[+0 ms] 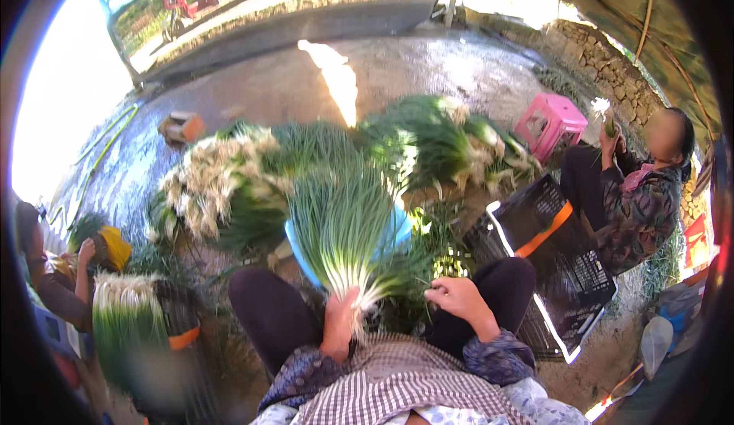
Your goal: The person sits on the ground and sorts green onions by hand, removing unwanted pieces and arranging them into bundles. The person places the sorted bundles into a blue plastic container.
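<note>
My left hand (339,317) is closed around the white root ends of a bunch of green onions (338,236), whose green leaves fan out away from me. Behind the bunch, a blue plastic basin or stool (298,250) shows in part. To the right of the bunch is my right hand (459,302), thumb and forefinger pinched together above my right knee; a thin leaf seems to lie at the fingertips, but blur hides whether it is held. Loose green leaves (418,270) lie between the bunch and my right knee.
Piles of green onions (212,178) (430,138) lie ahead. At right are a black crate (550,253) with an orange strap, a pink stool (553,121) and a seated person holding an onion. At left, packed green onions (129,327) stand near another person. A green hose (103,155) crosses the wet floor.
</note>
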